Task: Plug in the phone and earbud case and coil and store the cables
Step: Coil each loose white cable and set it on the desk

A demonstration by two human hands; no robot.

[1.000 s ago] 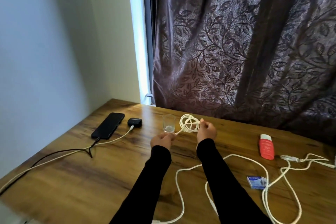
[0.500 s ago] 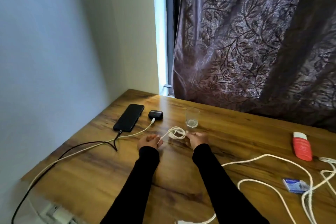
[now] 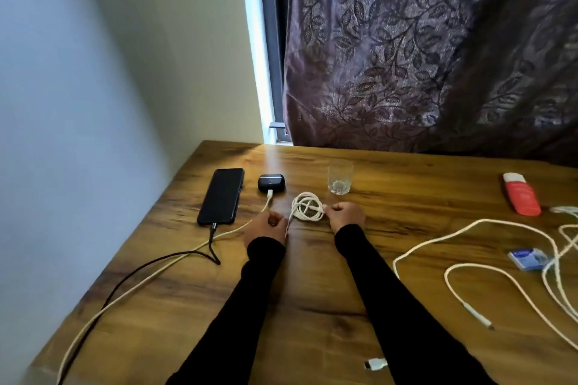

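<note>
White coil (image 3: 308, 207) nearly wound, both hands pinching it; phone (image 3: 221, 195) and earbud case (image 3: 271, 182) plugged in.
Loose cables (image 3: 469, 247) at 3 o'clock on the table (image 3: 312, 306) remain uncoiled.

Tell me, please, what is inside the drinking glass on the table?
The glass looks empty: only its clear walls and thick base show, with the wooden table visible through it. Nothing covers it.

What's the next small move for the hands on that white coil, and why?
Probably wrap the free tail around the bundle to lock it. The coiled white cable already lies in loops on the wooden table, the right hand pinches its right edge, and the left hand holds the loose end leading out of it. Loops look complete; only that short tail seems unsecured.
</note>
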